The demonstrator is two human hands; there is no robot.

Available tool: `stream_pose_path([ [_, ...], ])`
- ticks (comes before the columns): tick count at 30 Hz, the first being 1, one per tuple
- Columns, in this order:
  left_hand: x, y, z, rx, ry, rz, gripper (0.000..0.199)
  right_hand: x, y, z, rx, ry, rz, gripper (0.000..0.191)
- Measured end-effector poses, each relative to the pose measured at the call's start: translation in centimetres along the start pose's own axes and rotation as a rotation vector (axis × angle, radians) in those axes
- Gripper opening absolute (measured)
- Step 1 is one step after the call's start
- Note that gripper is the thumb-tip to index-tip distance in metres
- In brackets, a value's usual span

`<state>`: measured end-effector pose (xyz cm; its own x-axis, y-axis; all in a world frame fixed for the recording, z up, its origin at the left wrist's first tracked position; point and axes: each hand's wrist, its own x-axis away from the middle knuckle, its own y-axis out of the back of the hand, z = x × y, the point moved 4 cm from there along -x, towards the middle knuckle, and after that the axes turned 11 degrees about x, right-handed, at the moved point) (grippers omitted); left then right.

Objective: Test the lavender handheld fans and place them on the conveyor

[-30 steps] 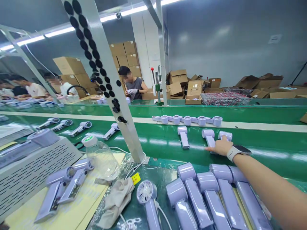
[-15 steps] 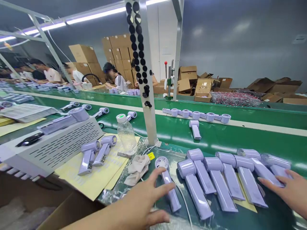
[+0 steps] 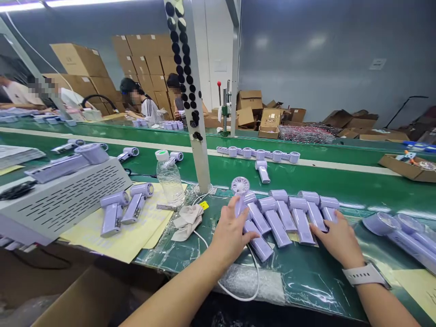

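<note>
My left hand (image 3: 231, 229) curls around a pale purple handheld fan (image 3: 240, 185), its round grille tilted up above my fingers. Beside it lies a row of several similar purple fans (image 3: 275, 227), heads pointing away and handles towards me. The head of the leftmost one is hidden behind my left hand. At the row's right end, my right hand (image 3: 340, 238), with a watch on the wrist, has thumb and fingers around the handle of the last fan (image 3: 329, 209). A white cable (image 3: 255, 281) loops below my left hand.
A water bottle (image 3: 170, 181) and a crumpled cloth (image 3: 188, 222) stand left of a metal post (image 3: 200, 168). Two fans (image 3: 114, 213) lie on yellow paper near a vented box (image 3: 78, 195). More fans (image 3: 405, 231) lie at right. Co-workers sit across the green conveyor (image 3: 235, 177).
The view has turned right. My left hand has closed on the fan with the grille, which now stands higher beside the row. My right hand has moved in against the row, whose fans lie closer together.
</note>
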<state>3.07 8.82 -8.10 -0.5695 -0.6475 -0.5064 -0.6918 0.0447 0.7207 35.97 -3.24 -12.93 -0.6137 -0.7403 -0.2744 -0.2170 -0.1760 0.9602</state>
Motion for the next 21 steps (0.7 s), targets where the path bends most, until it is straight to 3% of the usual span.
stream_pose_path([
  [2,0.0,-0.1,0.0,-0.087,-0.078,0.005,0.061,0.6,0.4,1.0,0.015,0.017,0.004,0.055],
  [5,0.8,1.4,1.4,-0.181,-0.180,-0.018,0.036,1.7,1.1,3.1,0.029,0.068,0.006,0.053],
  [9,2.5,4.7,4.7,-0.246,-0.253,-0.062,0.008,4.5,1.8,8.0,0.040,0.152,0.006,0.057],
  [12,3.6,6.6,7.1,-0.264,-0.297,-0.108,0.017,6.9,2.5,11.3,0.062,0.216,-0.001,0.065],
  [14,4.2,7.6,8.2,-0.224,-0.332,-0.154,0.026,7.2,3.5,12.1,0.107,0.282,0.016,0.066],
  [16,4.7,8.5,8.7,-0.166,-0.340,-0.196,0.033,5.6,5.3,11.8,0.131,0.330,0.041,0.060],
  [18,5.4,9.5,8.4,-0.045,-0.273,-0.271,0.038,1.5,7.5,11.1,0.103,0.311,0.043,0.057],
  [21,7.5,11.5,7.6,0.438,0.090,-0.496,0.048,-6.7,9.3,11.9,0.072,0.281,0.049,0.056],
])
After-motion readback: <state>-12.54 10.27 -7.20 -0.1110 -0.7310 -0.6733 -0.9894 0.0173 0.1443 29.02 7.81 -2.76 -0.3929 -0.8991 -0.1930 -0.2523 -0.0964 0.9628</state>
